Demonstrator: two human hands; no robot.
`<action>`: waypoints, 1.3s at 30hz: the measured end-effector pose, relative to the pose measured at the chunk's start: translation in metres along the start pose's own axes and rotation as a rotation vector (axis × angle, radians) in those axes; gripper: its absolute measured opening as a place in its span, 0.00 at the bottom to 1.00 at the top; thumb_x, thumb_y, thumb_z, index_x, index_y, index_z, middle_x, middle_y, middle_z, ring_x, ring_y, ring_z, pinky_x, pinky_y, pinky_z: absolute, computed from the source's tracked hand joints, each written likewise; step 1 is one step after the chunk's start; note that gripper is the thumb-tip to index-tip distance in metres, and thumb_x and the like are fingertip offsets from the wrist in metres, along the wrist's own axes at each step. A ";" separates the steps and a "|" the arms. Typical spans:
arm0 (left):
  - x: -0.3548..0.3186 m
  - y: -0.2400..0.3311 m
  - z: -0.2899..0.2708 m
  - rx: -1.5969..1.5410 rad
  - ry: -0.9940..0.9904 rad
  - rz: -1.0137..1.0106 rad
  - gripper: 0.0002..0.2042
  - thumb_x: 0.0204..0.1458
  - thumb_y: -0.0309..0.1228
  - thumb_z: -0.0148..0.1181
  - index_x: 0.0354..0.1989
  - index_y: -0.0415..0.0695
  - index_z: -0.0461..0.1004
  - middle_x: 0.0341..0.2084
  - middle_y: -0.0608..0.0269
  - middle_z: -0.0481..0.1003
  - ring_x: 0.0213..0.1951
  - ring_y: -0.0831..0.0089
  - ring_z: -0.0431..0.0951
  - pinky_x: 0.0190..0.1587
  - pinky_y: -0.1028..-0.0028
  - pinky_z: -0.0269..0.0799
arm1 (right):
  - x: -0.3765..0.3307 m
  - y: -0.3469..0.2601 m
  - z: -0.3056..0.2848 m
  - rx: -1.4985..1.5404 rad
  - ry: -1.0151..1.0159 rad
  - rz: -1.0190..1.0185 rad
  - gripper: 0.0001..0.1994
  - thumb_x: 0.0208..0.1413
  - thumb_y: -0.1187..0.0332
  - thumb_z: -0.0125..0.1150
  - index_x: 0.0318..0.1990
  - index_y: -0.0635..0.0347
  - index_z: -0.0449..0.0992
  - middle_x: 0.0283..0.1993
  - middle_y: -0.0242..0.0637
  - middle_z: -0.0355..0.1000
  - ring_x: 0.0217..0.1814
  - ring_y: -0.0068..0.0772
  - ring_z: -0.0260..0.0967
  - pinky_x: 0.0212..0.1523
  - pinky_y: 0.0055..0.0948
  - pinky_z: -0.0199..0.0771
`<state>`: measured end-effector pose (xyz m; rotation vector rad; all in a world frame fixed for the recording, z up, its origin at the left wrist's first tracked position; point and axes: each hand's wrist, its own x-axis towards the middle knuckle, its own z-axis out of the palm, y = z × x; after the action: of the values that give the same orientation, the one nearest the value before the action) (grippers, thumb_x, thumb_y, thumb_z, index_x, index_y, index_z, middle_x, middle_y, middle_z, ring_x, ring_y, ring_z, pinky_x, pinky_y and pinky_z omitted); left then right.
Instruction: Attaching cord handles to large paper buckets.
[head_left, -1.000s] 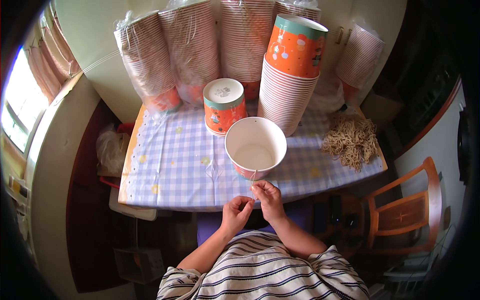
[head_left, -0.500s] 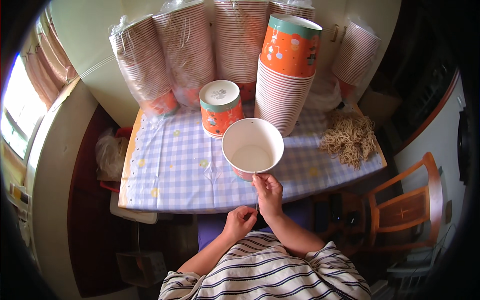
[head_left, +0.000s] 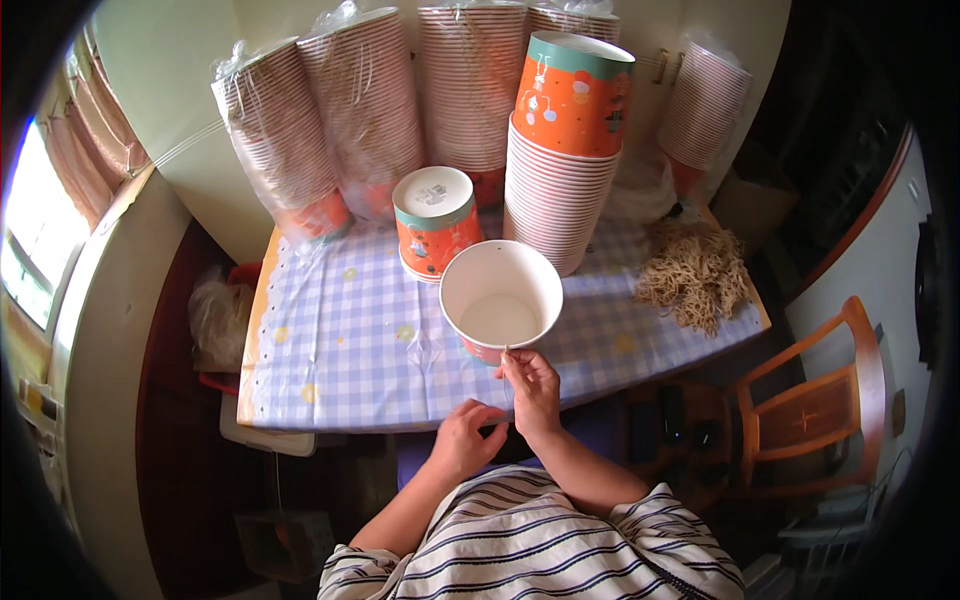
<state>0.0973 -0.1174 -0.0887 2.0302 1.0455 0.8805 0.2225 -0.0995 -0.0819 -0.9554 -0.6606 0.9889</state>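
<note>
A white-lined paper bucket (head_left: 500,300) stands mouth up near the table's front edge, with a small hole near its far rim. At its near rim, my right hand (head_left: 533,390) pinches a short bit of tan string (head_left: 506,350) between thumb and fingertips. My left hand (head_left: 466,438) is just below and to the left, over the table's front edge. Its thumb and index finger are apart, with nothing visible in them. Behind the bucket, an upside-down orange and green paper bucket (head_left: 437,235) stands beside a tall stack of the same buckets (head_left: 560,185).
Several plastic-wrapped bucket stacks (head_left: 365,110) line the back of the checked tablecloth (head_left: 340,340). A heap of tan strings (head_left: 692,275) lies at the table's right. A wooden chair (head_left: 810,420) stands at the right, and a plastic bag (head_left: 222,315) is left of the table.
My left hand has loosened from a closed pinch and moved slightly left, its thumb and finger now apart. My right hand stays pinched at the bucket's near rim. The view has shifted slightly.
</note>
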 end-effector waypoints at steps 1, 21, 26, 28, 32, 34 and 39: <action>0.004 0.004 -0.009 0.137 0.087 0.053 0.11 0.37 0.31 0.64 0.30 0.43 0.77 0.28 0.57 0.75 0.32 0.57 0.75 0.35 0.63 0.69 | -0.001 0.001 -0.001 0.001 0.002 0.000 0.05 0.55 0.72 0.57 0.36 0.62 0.71 0.28 0.31 0.70 0.29 0.19 0.67 0.35 0.19 0.67; 0.105 0.032 -0.049 0.284 -0.055 0.511 0.16 0.39 0.21 0.57 0.41 0.45 0.71 0.27 0.63 0.76 0.34 0.65 0.76 0.45 0.65 0.65 | 0.002 -0.004 -0.018 -0.027 -0.050 0.280 0.08 0.56 0.65 0.57 0.37 0.61 0.73 0.27 0.25 0.67 0.21 0.10 0.55 0.20 0.14 0.54; 0.103 0.035 -0.050 0.282 -0.046 0.514 0.17 0.38 0.20 0.60 0.41 0.45 0.72 0.27 0.64 0.77 0.32 0.66 0.77 0.47 0.66 0.67 | 0.003 -0.003 -0.016 -0.091 -0.038 0.198 0.09 0.57 0.65 0.56 0.35 0.63 0.74 0.26 0.24 0.67 0.24 0.11 0.56 0.23 0.14 0.54; 0.102 0.036 -0.051 0.299 -0.064 0.533 0.18 0.38 0.20 0.60 0.42 0.45 0.71 0.28 0.63 0.77 0.33 0.65 0.77 0.47 0.65 0.68 | 0.003 0.000 -0.017 -0.084 -0.040 0.197 0.10 0.57 0.65 0.56 0.35 0.63 0.74 0.26 0.25 0.67 0.25 0.12 0.57 0.25 0.15 0.56; 0.102 0.032 -0.048 0.339 -0.026 0.642 0.20 0.38 0.21 0.60 0.45 0.42 0.69 0.25 0.61 0.74 0.34 0.63 0.75 0.47 0.61 0.68 | 0.001 -0.002 -0.014 -0.116 -0.045 0.171 0.11 0.58 0.64 0.55 0.34 0.64 0.73 0.26 0.27 0.67 0.28 0.15 0.61 0.31 0.18 0.62; 0.102 0.028 -0.046 0.364 -0.022 0.683 0.21 0.38 0.22 0.61 0.45 0.41 0.69 0.25 0.61 0.73 0.34 0.63 0.75 0.48 0.61 0.69 | 0.001 -0.001 -0.012 -0.115 -0.036 0.184 0.11 0.58 0.64 0.55 0.33 0.64 0.73 0.26 0.27 0.67 0.29 0.15 0.61 0.33 0.19 0.62; 0.104 0.020 -0.045 0.417 -0.020 0.776 0.24 0.39 0.23 0.62 0.49 0.40 0.67 0.29 0.61 0.72 0.35 0.65 0.74 0.50 0.60 0.69 | 0.000 -0.004 -0.011 -0.155 -0.028 0.186 0.11 0.59 0.65 0.54 0.32 0.65 0.72 0.25 0.28 0.67 0.29 0.16 0.61 0.33 0.19 0.63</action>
<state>0.1156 -0.0256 -0.0218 2.8672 0.4188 1.0660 0.2332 -0.1043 -0.0837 -1.1567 -0.6881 1.1292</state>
